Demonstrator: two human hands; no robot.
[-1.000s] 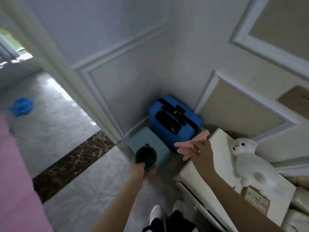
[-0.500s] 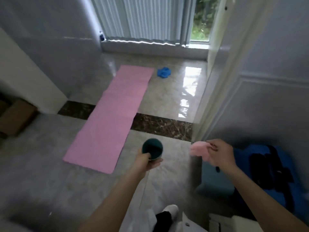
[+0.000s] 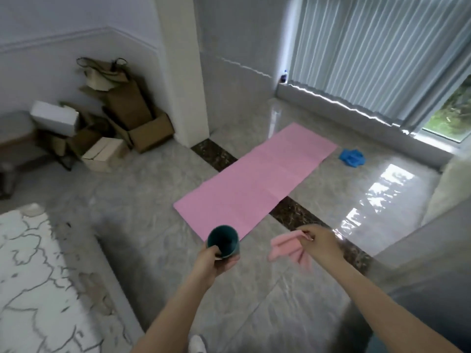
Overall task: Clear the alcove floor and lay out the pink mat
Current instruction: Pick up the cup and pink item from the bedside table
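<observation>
A pink mat (image 3: 257, 178) lies unrolled and flat on the grey marble floor, running from the alcove by the window across a dark stone strip toward me. My left hand (image 3: 211, 261) grips a dark teal cup (image 3: 223, 240), held upright just short of the mat's near end. My right hand (image 3: 319, 242) pinches a small pink cloth (image 3: 288, 248) that hangs down, to the right of the cup. A crumpled blue item (image 3: 351, 157) lies on the alcove floor beside the mat's far right corner.
A pile of cardboard boxes and paper bags (image 3: 112, 128) fills the left corner behind a white pillar (image 3: 183, 72). A white patterned rug (image 3: 38, 284) lies at bottom left. Vertical blinds (image 3: 377, 52) cover the window. A grey wall edge (image 3: 418, 253) stands at right.
The view has swung left from the blue suitcase corner to the alcove and mat. Both hands kept their hold on the cup and the pink cloth and came along.
</observation>
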